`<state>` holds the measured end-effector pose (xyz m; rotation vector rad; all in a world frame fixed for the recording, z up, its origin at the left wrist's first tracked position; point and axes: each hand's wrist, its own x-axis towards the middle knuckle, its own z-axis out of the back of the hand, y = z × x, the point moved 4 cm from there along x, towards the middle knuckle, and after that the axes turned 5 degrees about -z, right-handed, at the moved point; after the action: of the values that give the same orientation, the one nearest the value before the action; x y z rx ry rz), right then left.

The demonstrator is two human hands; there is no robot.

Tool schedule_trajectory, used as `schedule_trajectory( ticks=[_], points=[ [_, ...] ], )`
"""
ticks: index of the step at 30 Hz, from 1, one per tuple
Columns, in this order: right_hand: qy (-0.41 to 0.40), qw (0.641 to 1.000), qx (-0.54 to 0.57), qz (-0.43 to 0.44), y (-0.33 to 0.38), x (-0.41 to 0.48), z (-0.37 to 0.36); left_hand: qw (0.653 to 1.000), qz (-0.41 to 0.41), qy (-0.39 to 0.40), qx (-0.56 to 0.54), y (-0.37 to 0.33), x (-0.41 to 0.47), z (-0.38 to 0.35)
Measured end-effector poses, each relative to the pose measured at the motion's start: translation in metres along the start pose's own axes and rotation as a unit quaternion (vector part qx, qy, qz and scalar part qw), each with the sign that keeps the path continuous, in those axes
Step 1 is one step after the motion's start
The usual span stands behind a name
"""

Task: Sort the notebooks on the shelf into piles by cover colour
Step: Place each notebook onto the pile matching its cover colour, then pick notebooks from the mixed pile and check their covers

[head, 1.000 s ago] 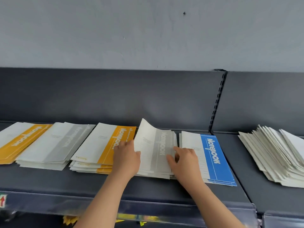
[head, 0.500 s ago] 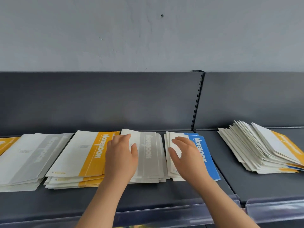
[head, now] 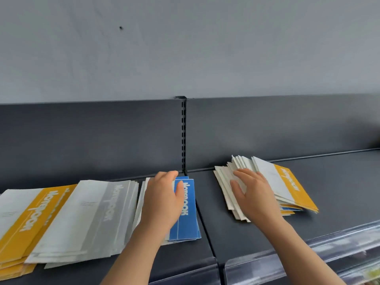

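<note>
Several piles of notebooks lie on a dark grey shelf [head: 205, 233]. At the far left is a yellow pile [head: 26, 219], then a grey pile [head: 88, 214], then a blue pile [head: 187, 210]. My left hand [head: 162, 200] lies flat on the blue pile with its fingers straight. To the right, an unsorted fanned stack [head: 265, 182] has a yellow-covered notebook [head: 292, 186] on top. My right hand [head: 253, 192] rests on the left part of that stack, fingers spread and relaxed, with nothing gripped.
A dark back panel with a slotted upright [head: 183, 136] rises behind the shelf, under a grey wall. A clear plastic strip [head: 308, 256] runs along the shelf's front edge. Bare shelf surface [head: 345, 182] lies to the right of the fanned stack.
The view swung right. My left hand went from the grey pile onto the blue pile. My right hand left the blue pile and reached over to the fanned stack on the right.
</note>
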<state>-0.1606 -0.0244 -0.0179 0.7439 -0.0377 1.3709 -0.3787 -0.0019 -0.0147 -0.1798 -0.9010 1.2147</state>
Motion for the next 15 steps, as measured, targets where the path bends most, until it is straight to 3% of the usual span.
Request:
schedule_trajectory(
  ticks=[9, 15],
  points=[
    [0.09, 0.987, -0.066, -0.114, -0.139, 0.02, 0.045, 0.995, -0.033, 0.08, -0.059, -0.111, 0.02, -0.116],
    [0.169, 0.98, -0.039, -0.102, -0.191, 0.024, 0.036, 0.989, -0.009, 0.122, -0.081, -0.137, 0.024, -0.164]
  ],
)
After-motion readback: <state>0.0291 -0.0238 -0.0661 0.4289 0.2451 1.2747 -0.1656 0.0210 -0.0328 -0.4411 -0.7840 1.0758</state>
